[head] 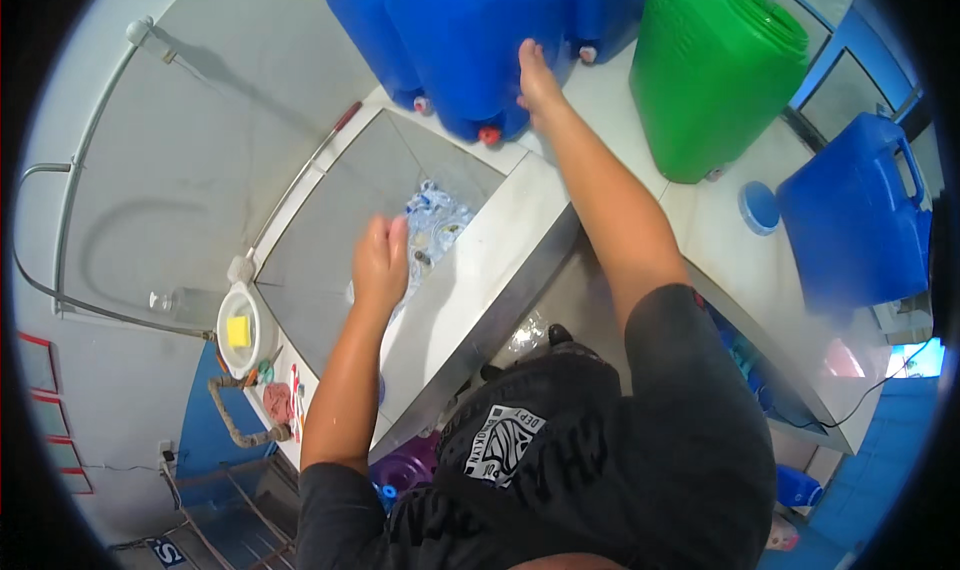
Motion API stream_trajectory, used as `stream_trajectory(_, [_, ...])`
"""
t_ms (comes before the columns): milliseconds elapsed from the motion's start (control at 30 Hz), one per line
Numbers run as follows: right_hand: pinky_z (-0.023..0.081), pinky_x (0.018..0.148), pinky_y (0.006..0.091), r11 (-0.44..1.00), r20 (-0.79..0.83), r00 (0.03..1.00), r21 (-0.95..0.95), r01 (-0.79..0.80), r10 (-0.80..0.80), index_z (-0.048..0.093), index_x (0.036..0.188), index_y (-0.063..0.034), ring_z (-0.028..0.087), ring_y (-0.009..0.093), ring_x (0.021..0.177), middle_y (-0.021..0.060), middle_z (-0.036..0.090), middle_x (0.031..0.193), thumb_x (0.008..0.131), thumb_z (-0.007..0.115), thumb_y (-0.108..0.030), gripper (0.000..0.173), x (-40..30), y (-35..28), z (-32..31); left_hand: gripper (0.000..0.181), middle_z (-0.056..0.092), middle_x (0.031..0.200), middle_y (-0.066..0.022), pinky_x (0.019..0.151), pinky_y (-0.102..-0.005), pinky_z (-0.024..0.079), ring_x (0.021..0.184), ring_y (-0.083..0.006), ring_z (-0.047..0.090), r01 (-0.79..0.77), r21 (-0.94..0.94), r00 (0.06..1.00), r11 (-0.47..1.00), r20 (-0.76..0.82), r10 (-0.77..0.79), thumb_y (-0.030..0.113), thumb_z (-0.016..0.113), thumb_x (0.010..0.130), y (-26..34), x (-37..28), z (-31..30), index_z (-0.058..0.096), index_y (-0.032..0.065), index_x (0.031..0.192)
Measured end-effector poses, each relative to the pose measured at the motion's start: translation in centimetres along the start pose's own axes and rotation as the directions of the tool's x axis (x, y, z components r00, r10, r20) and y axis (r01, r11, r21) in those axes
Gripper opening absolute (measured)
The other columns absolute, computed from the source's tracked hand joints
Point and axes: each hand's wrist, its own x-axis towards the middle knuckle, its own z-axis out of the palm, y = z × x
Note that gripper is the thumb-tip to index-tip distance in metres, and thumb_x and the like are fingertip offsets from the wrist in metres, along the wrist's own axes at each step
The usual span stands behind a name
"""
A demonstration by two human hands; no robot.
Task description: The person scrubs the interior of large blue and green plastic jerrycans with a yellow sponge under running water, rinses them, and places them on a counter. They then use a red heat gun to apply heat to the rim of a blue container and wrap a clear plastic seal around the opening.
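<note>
My left hand (381, 261) is over a grey-lined basin (322, 229), its fingers drawn together and blurred; its palm is hidden from me. Beneath and beside it, crumpled blue-and-white plastic pieces (439, 208) lie in the basin among other small items. My right hand (540, 84) is at the side of a large blue water container (472, 45), thumb raised; whether it touches the container is unclear. That container stands on the white tiled counter (604, 94) behind the basin and has a red tap (490, 135) low on its front.
A green container (716, 75), a blue cap (760, 208) and a blue jug with a handle (859, 210) occupy the right counter. At left are a white bowl (231, 360) with a yellow sponge (239, 331) and a bent pipe (225, 412). The basin's front ledge (480, 240) runs before me.
</note>
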Motion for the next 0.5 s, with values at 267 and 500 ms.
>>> stream_trajectory(267, [0.045, 0.097, 0.0384, 0.925, -0.18, 0.921, -0.231, 0.302, -0.345, 0.045, 0.131, 0.0003, 0.057, 0.03, 0.113, 0.0212, 0.058, 0.123, 0.097, 0.055, -0.033, 0.049, 0.4, 9.6, -1.0, 0.118, 0.04, 0.138, -0.0321, 0.104, -0.0512, 0.04, 0.127, -0.0438, 0.045, 0.23, 0.705, 0.888, 0.67, 0.13, -0.441, 0.045, 0.086, 0.062, -10.0, -18.9, -6.7, 0.023, -0.003, 0.15])
stream_trajectory(500, [0.049, 0.089, 0.034, 0.89, 0.796, 0.591, -0.359, 0.28, 0.135, 0.057, 0.121, -0.0016, 0.061, 0.021, 0.103, 0.0141, 0.063, 0.114, 0.095, 0.062, -0.043, 0.048, -15.4, 17.1, 15.3, 0.119, 0.044, 0.135, -0.0327, 0.105, -0.0495, 0.04, 0.123, -0.048, 0.046, 0.405, 0.323, 0.885, 0.855, 0.095, -0.455, 0.037, 0.088, 0.056, -12.3, -21.5, -6.7, 0.026, -0.0055, 0.148])
